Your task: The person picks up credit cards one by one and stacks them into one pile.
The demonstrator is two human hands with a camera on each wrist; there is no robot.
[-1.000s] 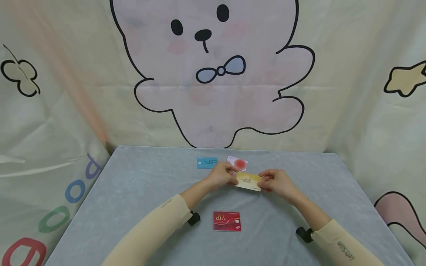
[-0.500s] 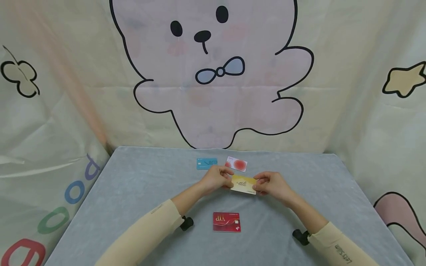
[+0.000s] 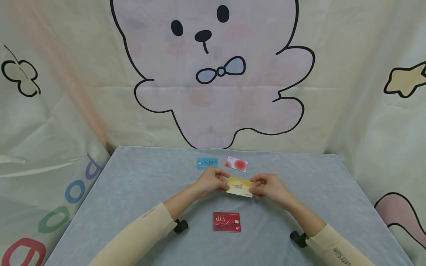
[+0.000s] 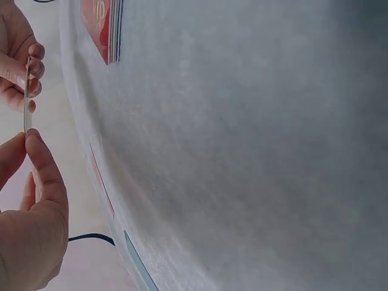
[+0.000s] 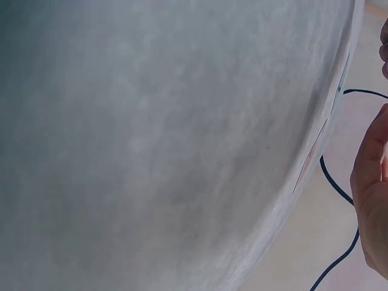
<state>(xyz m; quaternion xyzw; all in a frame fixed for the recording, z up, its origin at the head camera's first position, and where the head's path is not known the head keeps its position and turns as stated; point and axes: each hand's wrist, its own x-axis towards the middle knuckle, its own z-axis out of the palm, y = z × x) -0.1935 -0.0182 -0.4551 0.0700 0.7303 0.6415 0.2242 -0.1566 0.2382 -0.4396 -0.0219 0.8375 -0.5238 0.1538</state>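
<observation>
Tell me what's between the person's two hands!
A yellow card. The head view shows it: the left hand pinches one end, the right hand the other.

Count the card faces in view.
4: yellow card held by left hand and right hand; blue card and red-dotted card beyond; red card nearer, topping a stack, probably hiding more.

Head view: bright, even, diffuse light over worktop point(image 3: 143, 184) — faint soft shadows beside forearms point(image 3: 181, 201), darker gap at far left corner. Pale sheen streaks backdrop point(image 3: 30, 147) beyond left edge. Small print on yellow card point(image 3: 239, 187) too soft to read. Wrist views dimmer, greyer; worktop texture blurry, darkest toward one upper corner of each — distortion bends far edge into curve; red-topped card stack point(image 4: 99, 24) fairly crisp in left one
</observation>
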